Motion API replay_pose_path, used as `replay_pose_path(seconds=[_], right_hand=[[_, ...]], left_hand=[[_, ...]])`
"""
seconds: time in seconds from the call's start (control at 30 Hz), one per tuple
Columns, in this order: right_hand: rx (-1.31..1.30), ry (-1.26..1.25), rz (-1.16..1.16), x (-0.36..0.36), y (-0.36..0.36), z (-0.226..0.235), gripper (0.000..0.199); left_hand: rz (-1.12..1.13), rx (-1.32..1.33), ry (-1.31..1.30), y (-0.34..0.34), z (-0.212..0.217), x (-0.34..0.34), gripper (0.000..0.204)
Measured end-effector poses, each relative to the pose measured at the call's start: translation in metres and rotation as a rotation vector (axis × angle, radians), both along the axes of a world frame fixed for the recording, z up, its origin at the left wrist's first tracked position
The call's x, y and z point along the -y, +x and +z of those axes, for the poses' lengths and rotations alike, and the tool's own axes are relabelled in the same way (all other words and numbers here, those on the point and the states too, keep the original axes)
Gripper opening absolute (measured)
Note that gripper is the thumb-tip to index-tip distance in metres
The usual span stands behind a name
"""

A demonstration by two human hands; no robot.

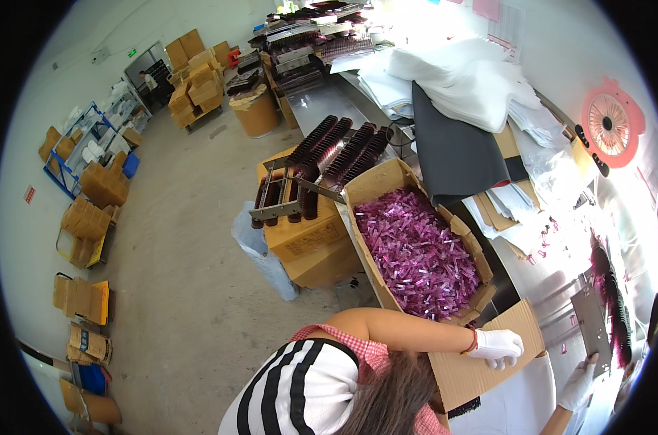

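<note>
My left hand [497,348], in a white glove, rests over a brown cardboard flap [481,377], fingers loosely bent and tips apart. Nothing shows in it. Farther right my gloved right hand [577,383], fingertips bare, grips the near end of a metal rack [591,319]. Beside that rack's plate runs a dark row of purple-black pieces [617,304]. Beyond my left hand, an open carton [376,272] is full of small, clear purple plastic pieces [416,254]. My hair and striped sleeve cover part of the lower view.
Loaded racks [321,159] lie on a carton [303,239] left of the metal table [307,105]. White foam sheets [459,72], a black sheet [456,145] and a pink fan [610,123] are at the back right. Boxes [198,83] and shelving [79,148] line the far left; a person [150,81] stands far off.
</note>
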State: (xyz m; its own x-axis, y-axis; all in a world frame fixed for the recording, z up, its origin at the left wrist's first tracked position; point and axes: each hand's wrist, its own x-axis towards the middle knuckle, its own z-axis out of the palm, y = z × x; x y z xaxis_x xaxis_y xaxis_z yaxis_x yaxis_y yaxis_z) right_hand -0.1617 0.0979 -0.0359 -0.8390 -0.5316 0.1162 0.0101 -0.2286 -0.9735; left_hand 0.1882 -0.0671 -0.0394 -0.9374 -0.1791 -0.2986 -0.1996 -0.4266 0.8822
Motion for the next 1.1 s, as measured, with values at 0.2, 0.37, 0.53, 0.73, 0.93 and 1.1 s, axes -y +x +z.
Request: replay_pose_path(seconds=[0.2, 0.37, 0.53, 0.73, 0.93, 1.1], right_hand=[[-0.177, 0.083, 0.273, 0.004, -0.028, -0.033, 0.041], [-0.289, 0.431, 0.459, -0.006, -0.051, -0.053, 0.037], [-0.344, 0.781, 0.394, -0.022, -0.086, -0.085, 0.025], [-0.43, 0.86, -0.045, -0.072, -0.112, -0.06, 0.043], [-0.294, 0.206, 0.064, -0.057, -0.087, -0.02, 0.053], [-0.231, 0.182, 0.225, -0.028, -0.097, -0.026, 0.057]], left_hand=[[0.012, -0.074, -0.268, -0.025, 0.001, -0.011, 0.031], [0.036, -0.106, -0.629, -0.029, 0.011, -0.021, 0.035], [0.013, -0.193, -1.014, -0.059, 0.015, -0.038, 0.034], [0.164, -0.463, -1.511, -0.132, -0.012, -0.044, 0.046], [0.084, -0.051, -1.7, -0.175, -0.025, -0.053, 0.064], [0.288, -0.093, -1.728, -0.171, -0.014, -0.053, 0.067]])
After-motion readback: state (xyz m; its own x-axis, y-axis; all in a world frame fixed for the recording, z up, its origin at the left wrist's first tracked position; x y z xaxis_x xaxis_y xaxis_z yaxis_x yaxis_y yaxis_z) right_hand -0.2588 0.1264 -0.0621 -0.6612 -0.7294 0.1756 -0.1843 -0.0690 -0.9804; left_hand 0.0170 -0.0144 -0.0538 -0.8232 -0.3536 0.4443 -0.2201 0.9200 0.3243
